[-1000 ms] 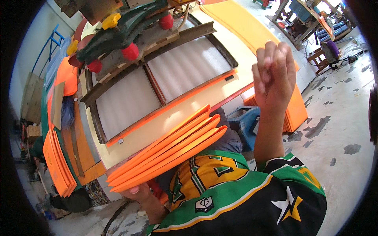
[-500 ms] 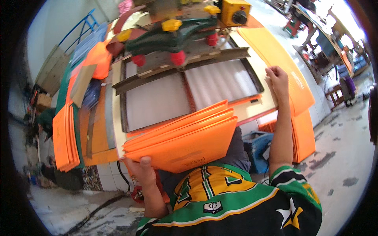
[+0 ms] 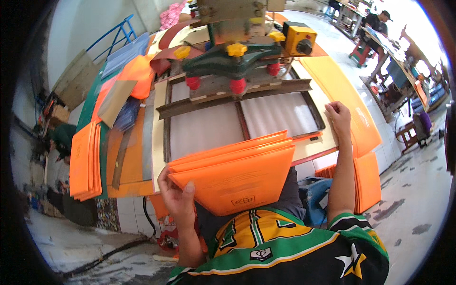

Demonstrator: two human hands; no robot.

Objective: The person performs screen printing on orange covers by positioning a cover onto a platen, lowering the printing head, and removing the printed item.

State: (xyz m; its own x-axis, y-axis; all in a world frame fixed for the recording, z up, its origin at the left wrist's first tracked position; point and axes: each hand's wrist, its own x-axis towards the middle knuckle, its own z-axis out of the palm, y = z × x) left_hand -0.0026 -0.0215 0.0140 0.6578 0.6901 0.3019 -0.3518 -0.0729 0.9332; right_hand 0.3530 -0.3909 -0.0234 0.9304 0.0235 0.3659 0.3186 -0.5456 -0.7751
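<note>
In front of my torso several bright orange plastic folders (image 3: 237,178) stand upright in a fanned stack, with dark print on the nearest one. My left hand (image 3: 179,197) grips their left edge, thumb at the near face and fingers behind. My right hand (image 3: 338,118) is at the right side of a cream board (image 3: 313,151), its fingers curled in; whether anything is between them is hidden. On the board lies a dark metal frame (image 3: 244,124) with white sheets (image 3: 204,130) inside it. The stack covers the frame's near edge.
A green press head (image 3: 228,61) with yellow knobs and red feet stands over the frame. A yellow control box (image 3: 300,39) is behind it. Orange folders hang at the left (image 3: 86,161) and right (image 3: 368,183). A person (image 3: 378,23) sits at a far table.
The folder stack has shifted right and tilted, and my left hand has moved up and right with it. My right hand stays at the board's right side. The whole view has shifted slightly.
</note>
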